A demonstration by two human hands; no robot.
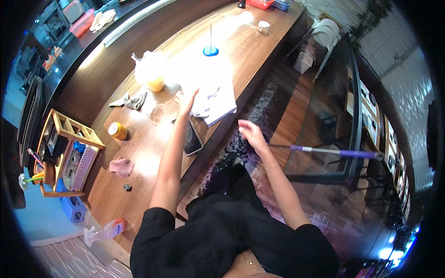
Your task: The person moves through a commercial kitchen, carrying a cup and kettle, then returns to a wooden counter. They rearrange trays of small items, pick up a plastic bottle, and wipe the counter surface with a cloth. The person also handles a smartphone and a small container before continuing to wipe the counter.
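My left hand (186,101) is over the wooden counter (100,189), at the left edge of a stack of white papers (222,104). Glare washes out its fingertips, so I cannot tell whether they hold a sheet. Crumpled white paper (203,108) lies on the stack. Below my left hand, a dark smartphone (192,139) rests near the counter's front edge, partly behind my forearm. My right hand (251,133) hangs past that edge above the floor, fingers loosely bent and apart, holding nothing. Beyond the papers stands a blue-based spike file (210,51).
A bag-wrapped drink (155,82), grey cloth (135,100), yellow can (118,131) and pink cloth (121,167) sit along the counter. At left are a wooden organizer (74,130) and spray bottle (107,231). A purple-handled pole (333,151) and white high chair (325,31) are right.
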